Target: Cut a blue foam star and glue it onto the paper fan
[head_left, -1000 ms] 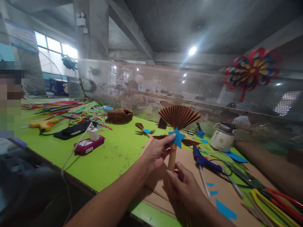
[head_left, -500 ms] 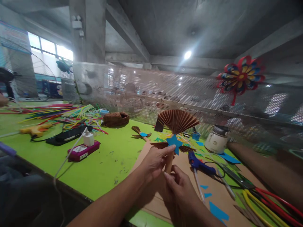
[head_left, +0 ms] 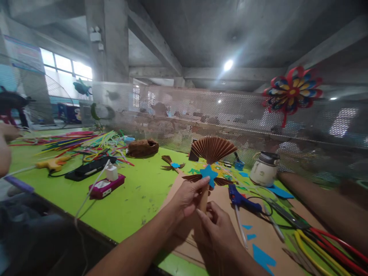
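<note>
Both hands grip a brown pleated paper fan craft (head_left: 214,150) that stands upright, with smaller pleated wings low on each side. A blue paper star (head_left: 208,176) covers its middle. My left hand (head_left: 188,195) is closed around the upper stem, its thumb pressed on the star's lower edge. Below it, my right hand (head_left: 215,220) is closed on the lower end of the tan stem (head_left: 204,199). Beneath the hands lies brown cardboard (head_left: 181,243). A blue glue gun (head_left: 244,199) rests just right of them, and a smaller similar craft (head_left: 174,165) lies behind.
Scissors (head_left: 290,216) with red handles, blue paper scraps (head_left: 263,257) and a pale jug (head_left: 264,168) are on the right. To the left are a purple power strip (head_left: 107,186), a yellow glue gun (head_left: 53,163) and colourful pipe cleaners (head_left: 74,142). Another person's arm (head_left: 4,149) shows at far left.
The view has shifted slightly, so things at the left sit further right. The fan craft has turned a little and shifted slightly left. Both hands keep their hold; the other person's arm shows more.
</note>
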Demonstrator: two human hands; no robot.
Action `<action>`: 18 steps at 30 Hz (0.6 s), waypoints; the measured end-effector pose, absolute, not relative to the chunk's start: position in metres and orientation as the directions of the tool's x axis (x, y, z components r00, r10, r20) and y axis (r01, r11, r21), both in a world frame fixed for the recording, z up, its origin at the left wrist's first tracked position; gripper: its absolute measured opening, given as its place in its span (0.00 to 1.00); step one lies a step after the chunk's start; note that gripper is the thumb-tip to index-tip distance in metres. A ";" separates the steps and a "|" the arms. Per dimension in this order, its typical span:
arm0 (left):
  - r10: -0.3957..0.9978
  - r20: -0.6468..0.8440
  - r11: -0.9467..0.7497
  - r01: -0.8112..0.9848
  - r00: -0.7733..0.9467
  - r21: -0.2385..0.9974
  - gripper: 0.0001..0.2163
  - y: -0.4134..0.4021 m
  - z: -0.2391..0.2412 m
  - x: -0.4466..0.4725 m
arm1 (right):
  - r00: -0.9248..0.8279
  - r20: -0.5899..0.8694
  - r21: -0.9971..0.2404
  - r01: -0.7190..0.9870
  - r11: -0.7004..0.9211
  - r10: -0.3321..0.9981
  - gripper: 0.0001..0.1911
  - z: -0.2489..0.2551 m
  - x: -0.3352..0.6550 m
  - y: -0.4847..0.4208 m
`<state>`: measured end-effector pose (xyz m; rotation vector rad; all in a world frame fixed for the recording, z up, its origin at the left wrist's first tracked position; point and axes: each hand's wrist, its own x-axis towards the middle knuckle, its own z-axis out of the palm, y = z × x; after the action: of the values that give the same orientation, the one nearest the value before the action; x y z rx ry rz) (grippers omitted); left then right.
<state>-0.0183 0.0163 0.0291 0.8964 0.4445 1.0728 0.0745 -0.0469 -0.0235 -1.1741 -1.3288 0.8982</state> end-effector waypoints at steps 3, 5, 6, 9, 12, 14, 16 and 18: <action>0.886 0.080 0.205 -0.541 0.456 0.816 0.11 0.015 0.027 -0.017 | 0.109 0.258 -0.961 0.134 0.243 0.960 0.14 -0.025 0.077 -0.044; 0.879 0.071 0.217 -0.528 0.471 0.821 0.10 0.013 0.028 -0.018 | 0.111 0.262 -0.960 0.128 0.248 0.959 0.13 -0.025 0.078 -0.043; 0.876 0.070 0.219 -0.523 0.477 0.824 0.10 0.012 0.028 -0.018 | 0.108 0.260 -0.961 0.124 0.246 0.960 0.13 -0.025 0.078 -0.042; 0.875 0.082 0.206 -0.520 0.477 0.829 0.10 0.010 0.031 -0.020 | 0.107 0.253 -0.963 0.122 0.240 0.962 0.14 -0.024 0.078 -0.042; 0.880 0.131 0.153 -0.535 0.456 0.831 0.10 0.009 0.033 -0.020 | 0.114 0.262 -0.959 0.141 0.246 0.958 0.14 -0.025 0.079 -0.041; 0.876 0.159 0.129 -0.538 0.455 0.833 0.10 0.009 0.034 -0.020 | 0.116 0.276 -0.954 0.158 0.257 0.954 0.14 -0.025 0.080 -0.040; 0.868 0.173 0.123 -0.541 0.465 0.832 0.11 0.010 0.034 -0.020 | 0.117 0.293 -0.946 0.179 0.270 0.949 0.13 -0.025 0.082 -0.040; 0.858 0.179 0.137 -0.550 0.482 0.824 0.12 0.010 0.033 -0.020 | 0.116 0.310 -0.937 0.202 0.283 0.943 0.12 -0.024 0.083 -0.039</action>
<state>-0.0200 0.0105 0.0327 0.9876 0.3764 1.0536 0.0829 -0.0394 -0.0239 -1.1746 -1.3583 0.7848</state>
